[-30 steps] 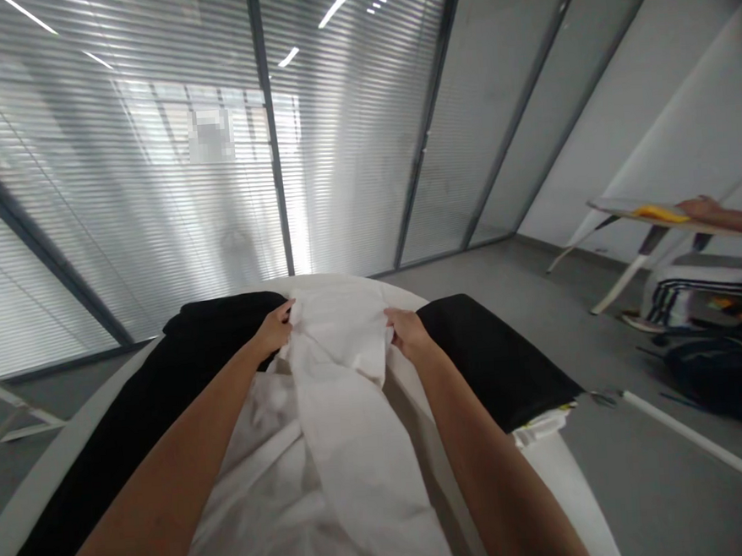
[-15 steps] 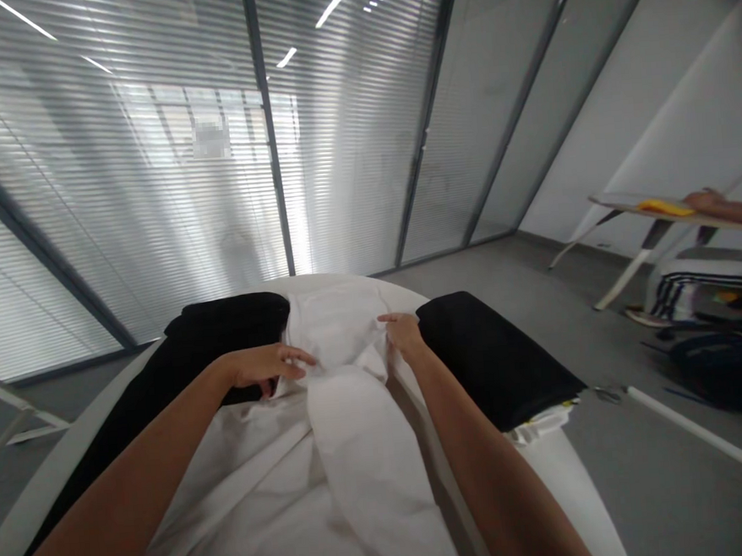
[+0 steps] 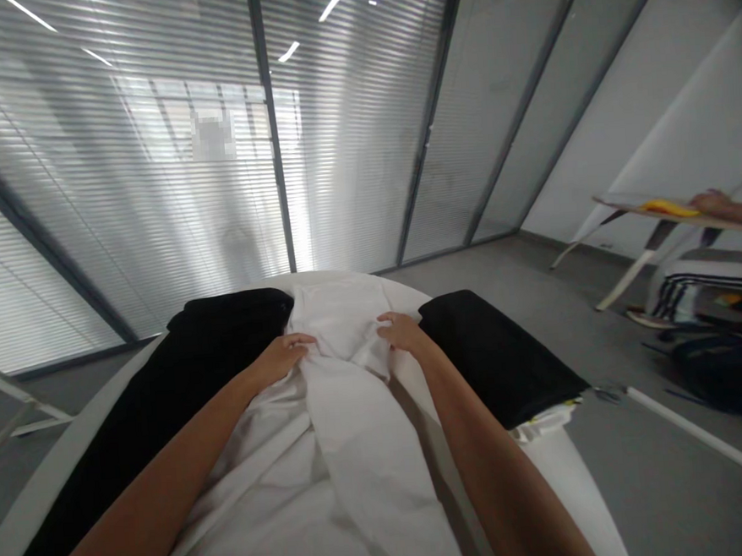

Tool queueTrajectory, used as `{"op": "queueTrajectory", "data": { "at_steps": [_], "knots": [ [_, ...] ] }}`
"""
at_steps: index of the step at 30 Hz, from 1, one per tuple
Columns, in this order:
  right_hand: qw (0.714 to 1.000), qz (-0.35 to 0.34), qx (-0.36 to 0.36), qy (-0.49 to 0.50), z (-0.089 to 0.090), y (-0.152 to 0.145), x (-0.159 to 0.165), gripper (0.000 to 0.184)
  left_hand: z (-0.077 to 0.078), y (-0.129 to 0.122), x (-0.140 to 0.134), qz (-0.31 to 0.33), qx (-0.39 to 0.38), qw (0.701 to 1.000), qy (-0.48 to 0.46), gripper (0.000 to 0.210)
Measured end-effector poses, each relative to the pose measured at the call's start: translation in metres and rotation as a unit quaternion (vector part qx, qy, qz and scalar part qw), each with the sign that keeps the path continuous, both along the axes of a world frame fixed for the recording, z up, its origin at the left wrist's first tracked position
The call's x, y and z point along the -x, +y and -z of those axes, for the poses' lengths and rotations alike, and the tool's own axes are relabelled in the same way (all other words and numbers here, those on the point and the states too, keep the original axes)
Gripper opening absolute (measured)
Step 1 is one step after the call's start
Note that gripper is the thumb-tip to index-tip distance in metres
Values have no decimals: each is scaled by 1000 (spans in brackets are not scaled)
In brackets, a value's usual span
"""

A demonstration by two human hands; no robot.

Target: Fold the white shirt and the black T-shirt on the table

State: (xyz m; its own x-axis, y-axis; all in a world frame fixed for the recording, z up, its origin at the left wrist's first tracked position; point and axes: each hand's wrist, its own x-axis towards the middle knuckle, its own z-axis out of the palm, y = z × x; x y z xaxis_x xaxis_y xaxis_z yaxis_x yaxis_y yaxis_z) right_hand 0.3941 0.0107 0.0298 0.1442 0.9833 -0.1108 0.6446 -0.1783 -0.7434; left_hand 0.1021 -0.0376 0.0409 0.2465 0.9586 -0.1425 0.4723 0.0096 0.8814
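Observation:
A white garment (image 3: 362, 431), wrinkled on its left side, lies lengthwise on the round white table (image 3: 590, 500); its exact kind I cannot make out. At its narrower far part, my left hand (image 3: 286, 356) is closed on the left edge, fingers bent over the cloth. Across from it, my right hand (image 3: 404, 333) pinches the right edge between thumb and fingers. Between the two hands the cloth shows small folds. Folded black cloth (image 3: 228, 330) lies left of the garment, partly behind my left forearm. Another folded black cloth (image 3: 497, 354) rests just right of my right hand.
White fabric (image 3: 546, 422) shows beneath the right black cloth at the table edge. A glass partition with blinds (image 3: 350, 161) stands beyond the table. To the right are another table (image 3: 633, 206), a person's hand (image 3: 712, 201) near yellow cloth, and a dark bag (image 3: 727, 372).
My left hand has moved slightly forward and its spread fingers have closed onto the garment's left edge. The cloth between the hands has shifted a little; my right hand stays nearly in place.

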Motion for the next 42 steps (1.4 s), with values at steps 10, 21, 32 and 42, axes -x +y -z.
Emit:
{"op": "queueTrajectory", "data": {
  "at_steps": [10,21,32,42],
  "knots": [
    [989,-89,108,43,-10,-21,15,56,3,-5,25,-37,-8,996,80,58],
    [990,-79,-82,-84,10,-11,25,35,-1,-7,32,-37,-71,990,116,60],
    [974,-31,-59,-215,-14,-30,21,42,-23,-68,50,153,-38,974,166,63],
    [952,-231,125,-157,-45,-102,19,96,-36,-108,5,47,81,990,-105,31]
  ]
}}
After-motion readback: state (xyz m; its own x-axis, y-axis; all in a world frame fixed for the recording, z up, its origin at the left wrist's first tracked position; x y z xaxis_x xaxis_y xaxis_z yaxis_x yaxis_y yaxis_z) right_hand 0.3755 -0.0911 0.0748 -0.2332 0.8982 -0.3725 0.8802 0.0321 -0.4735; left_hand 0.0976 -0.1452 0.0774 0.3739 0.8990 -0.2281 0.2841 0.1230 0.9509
